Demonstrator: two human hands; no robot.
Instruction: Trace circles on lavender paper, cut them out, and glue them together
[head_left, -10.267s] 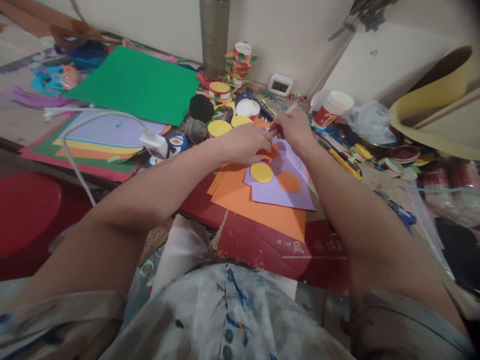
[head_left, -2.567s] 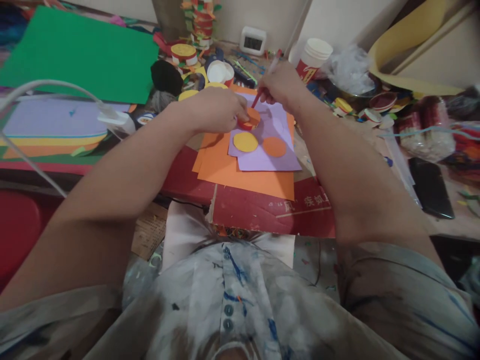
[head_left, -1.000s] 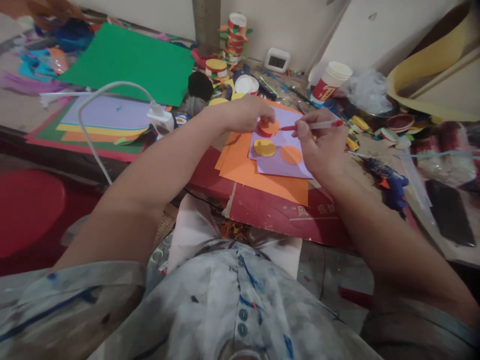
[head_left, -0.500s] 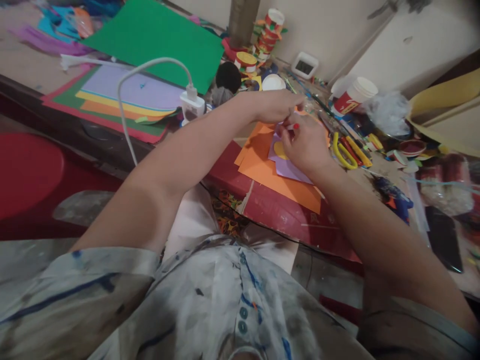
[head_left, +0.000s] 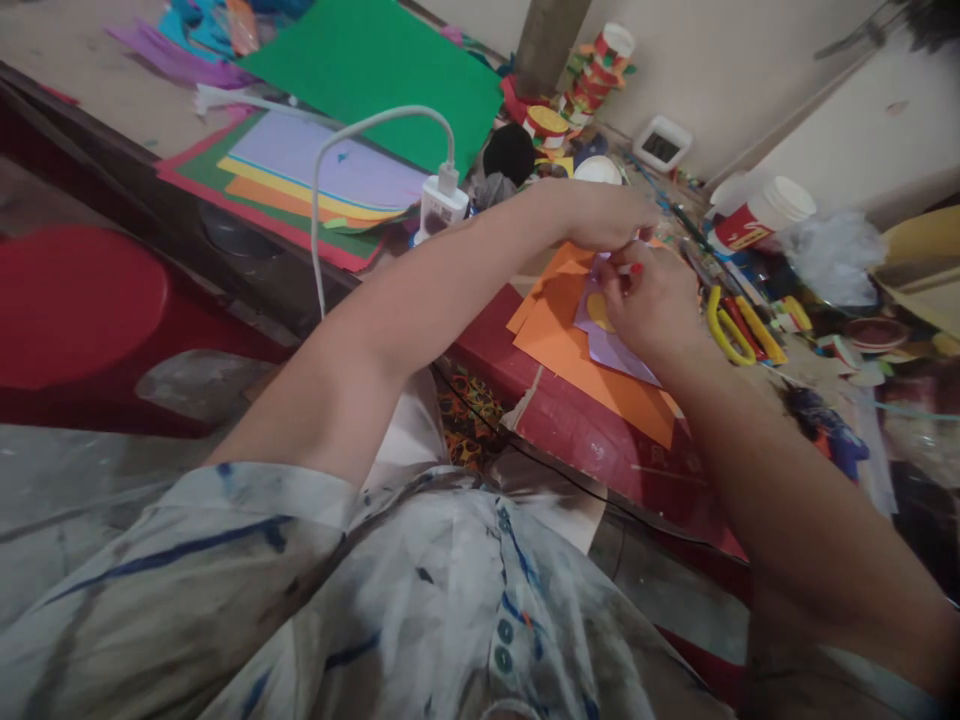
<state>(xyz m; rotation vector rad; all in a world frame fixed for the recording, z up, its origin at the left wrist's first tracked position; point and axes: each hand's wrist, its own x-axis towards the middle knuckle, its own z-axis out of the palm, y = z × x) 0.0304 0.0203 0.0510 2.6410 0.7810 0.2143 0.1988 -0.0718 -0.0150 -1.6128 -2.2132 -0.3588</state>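
Note:
My right hand [head_left: 652, 305] is closed, its thumb and fingers pinching a small white item with a red end [head_left: 636, 268]; its exact kind is too small to tell. Just beyond it, my left hand [head_left: 615, 215] bends inward with curled fingers that meet the right fingertips. Whatever the left fingers grip is hidden. Beneath both hands lies purple paper [head_left: 619, 352] bearing a yellow round piece [head_left: 598, 310], on top of orange sheets [head_left: 570, 355] at the table's near edge.
Yellow-handled scissors [head_left: 729, 325] and tools lie right of the paper. A white charger [head_left: 442, 205] with a looping cable stands to the left, by stacked coloured sheets [head_left: 315, 170] and a green sheet [head_left: 375, 80]. A paper cup [head_left: 765, 215] lies at back right. A red stool [head_left: 82, 310] is at left.
The view has swung left, so everything sits further right in it. Both hands stay together over the purple paper, with the red-ended item still in the right fingers.

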